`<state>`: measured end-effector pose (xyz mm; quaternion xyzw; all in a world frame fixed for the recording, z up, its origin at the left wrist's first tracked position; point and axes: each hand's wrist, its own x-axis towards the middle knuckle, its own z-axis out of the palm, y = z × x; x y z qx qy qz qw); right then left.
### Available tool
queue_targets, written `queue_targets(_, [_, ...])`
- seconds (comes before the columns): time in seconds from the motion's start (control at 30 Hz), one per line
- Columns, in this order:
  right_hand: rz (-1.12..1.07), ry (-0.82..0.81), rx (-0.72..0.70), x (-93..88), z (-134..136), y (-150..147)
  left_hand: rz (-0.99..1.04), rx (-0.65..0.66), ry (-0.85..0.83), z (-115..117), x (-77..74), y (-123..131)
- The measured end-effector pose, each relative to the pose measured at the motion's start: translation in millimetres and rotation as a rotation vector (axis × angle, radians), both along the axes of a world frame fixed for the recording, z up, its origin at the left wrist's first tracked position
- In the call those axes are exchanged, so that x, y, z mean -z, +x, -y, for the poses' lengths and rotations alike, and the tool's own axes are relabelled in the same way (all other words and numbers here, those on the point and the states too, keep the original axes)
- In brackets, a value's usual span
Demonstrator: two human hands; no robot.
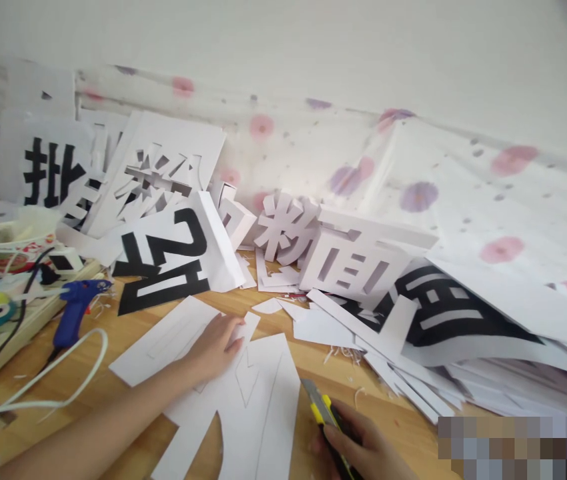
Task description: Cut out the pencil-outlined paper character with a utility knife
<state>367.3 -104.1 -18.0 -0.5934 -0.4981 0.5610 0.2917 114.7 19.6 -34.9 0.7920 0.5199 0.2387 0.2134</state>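
A white sheet of board [276,393] with pencilled outlines and a curved cut-out lies on the wooden table in front of me. My left hand [216,345] rests on its upper part, thumb and fingers apart, at the edge of a narrow projecting piece. Fine lines mark a pointed shape and long strips on the surface. In my right hand [358,440] is a yellow-and-black utility knife [324,408], its metal blade end pointing up and left. The tip is just beside the right edge of the board, apart from my left hand.
Cut white 3D characters [346,260] stand at the back, with black-printed sheets [163,260] among them. A blue glue gun [77,310] and a white cable [88,373] lie left. White offcuts [403,380] pile up right. Behind hangs a flowered sheet [308,147].
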Motion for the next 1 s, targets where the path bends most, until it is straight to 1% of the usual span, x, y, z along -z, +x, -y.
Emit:
queue_targets(0.07, [-0.067, -0.037, 0.004, -5.2, -4, 1, 0.032, 0.074, 0.031, 4, 1.5, 0])
queue_targets(0.13, [-0.096, -0.045, -0.019, -6.0, -6, 2, 0.06, 0.196, 0.047, 5, 1.5, 2])
queue_targets(0.2, [-0.104, -0.027, -0.057, -2.8, -8, 1, 0.069, 0.326, 0.062, 2, -0.4, 3])
queue_targets(0.3, [-0.11, 0.016, -0.108, 3.4, -10, 1, 0.064, 0.452, 0.071, -5, -4.8, 2])
queue_targets(0.37, [-0.013, 0.058, -0.147, 2.4, -11, 2, 0.016, 0.513, 0.122, -10, -7.0, 0])
queue_targets(0.4, [0.081, 0.095, -0.175, -0.4, -11, 4, -0.01, 0.546, 0.143, -12, -7.8, -1])
queue_targets(0.47, [0.347, 0.211, -0.262, -9.8, -13, 7, -0.074, 0.595, 0.17, -14, -8.6, -3])
queue_targets(0.53, [0.573, 0.352, -0.373, -20.5, -15, 10, -0.131, 0.602, 0.186, -14, -8.9, -3])
queue_targets(0.6, [0.732, 0.43, -0.464, -28.4, -17, 11, -0.185, 0.558, 0.198, -11, -9.2, -2])
queue_targets(0.7, [0.874, 0.45, -0.522, -33.1, -21, 11, -0.254, 0.429, 0.161, -5, -10.7, 6])
queue_targets(0.77, [0.901, 0.456, -0.543, -34.0, -22, 10, -0.282, 0.39, 0.082, 1, -12.7, 12])
queue_targets(0.83, [0.905, 0.46, -0.572, -34.8, -24, 10, -0.305, 0.418, 0.017, 7, -14.7, 19])
queue_targets(0.9, [0.921, 0.458, -0.597, -35.2, -26, 10, -0.315, 0.47, -0.005, 13, -15.2, 25])
queue_targets(1.0, [0.96, 0.467, -0.616, -32.3, -28, 12, -0.32, 0.52, -0.036, 18, -11.6, 31])
